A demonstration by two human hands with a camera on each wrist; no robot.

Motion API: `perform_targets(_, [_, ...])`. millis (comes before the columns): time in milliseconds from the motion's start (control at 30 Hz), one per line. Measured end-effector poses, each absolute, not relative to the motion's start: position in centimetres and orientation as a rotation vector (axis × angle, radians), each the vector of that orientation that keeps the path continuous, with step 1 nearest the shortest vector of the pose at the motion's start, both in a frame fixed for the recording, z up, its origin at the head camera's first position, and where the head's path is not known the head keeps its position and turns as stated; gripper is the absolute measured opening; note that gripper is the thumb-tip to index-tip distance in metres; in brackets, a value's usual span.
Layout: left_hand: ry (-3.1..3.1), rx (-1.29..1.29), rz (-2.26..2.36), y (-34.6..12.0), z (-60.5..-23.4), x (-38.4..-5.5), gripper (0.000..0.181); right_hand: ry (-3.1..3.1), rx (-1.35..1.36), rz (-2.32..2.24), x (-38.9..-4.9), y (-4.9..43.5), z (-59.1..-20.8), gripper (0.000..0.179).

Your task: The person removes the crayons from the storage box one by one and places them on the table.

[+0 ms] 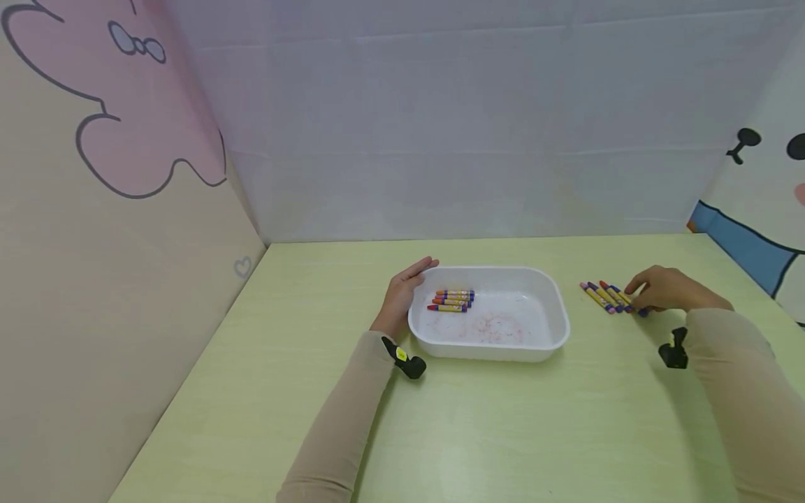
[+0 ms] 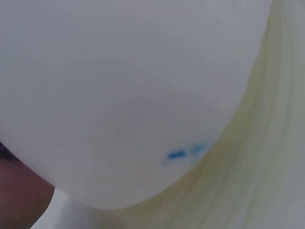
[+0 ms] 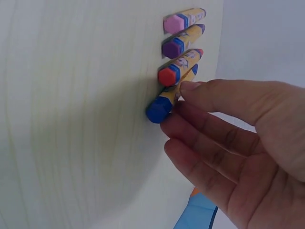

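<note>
A white plastic tray (image 1: pixel 484 352) stands on the table, and several crayons (image 1: pixel 451 302) with yellow wrappers lie side by side in its left part. My left hand (image 1: pixel 397 297) rests against the tray's left end, its fingers extended along the outside of the far corner. To the right of the tray, my right hand (image 1: pixel 668 288) pinches a blue crayon (image 3: pixel 159 109) between thumb and fingers. That crayon lies at an angle against a red crayon (image 3: pixel 167 76). Beyond it lie a purple crayon (image 3: pixel 172 48) and a pink crayon (image 3: pixel 176 24), roughly parallel.
The pale green-yellow table (image 1: pixel 478 433) meets a white cloth backdrop (image 1: pixel 472 140) at its far edge. A left panel (image 1: pixel 126 279) and a right panel (image 1: pixel 761 181) with cartoon prints border the sides. Reddish smudges mark the tray floor.
</note>
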State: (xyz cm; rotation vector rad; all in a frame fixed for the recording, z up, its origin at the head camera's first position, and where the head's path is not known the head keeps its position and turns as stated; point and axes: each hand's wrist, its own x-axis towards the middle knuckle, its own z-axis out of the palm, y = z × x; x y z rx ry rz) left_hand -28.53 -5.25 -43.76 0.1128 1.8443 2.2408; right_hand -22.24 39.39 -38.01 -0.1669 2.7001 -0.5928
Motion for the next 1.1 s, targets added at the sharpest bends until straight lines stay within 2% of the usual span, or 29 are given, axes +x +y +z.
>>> perform_targets(233, [1.871,0.123,2.242,-4.9,-43.4,-28.6,0.039,2.765,-0.199,-0.539,-22.6,38.5,-36.7,0.035])
perform_targets(467, [1.843,0.171,2.283,-4.7,-43.3,-28.6,0.04,2.875,-0.298,-0.59,-23.0,35.6,-34.9,0.029])
perform_targets(833, [1.812,0.144,2.314,-4.8,-43.8,-28.2,0.04,2.896,-0.513,-0.73,-24.4,27.7,-32.3,0.023])
perform_targets(1100, [1.815,0.146,2.306,-4.8,-43.9,-28.0,0.04,2.787,-0.692,-0.718,-26.0,21.7,-33.2,0.025])
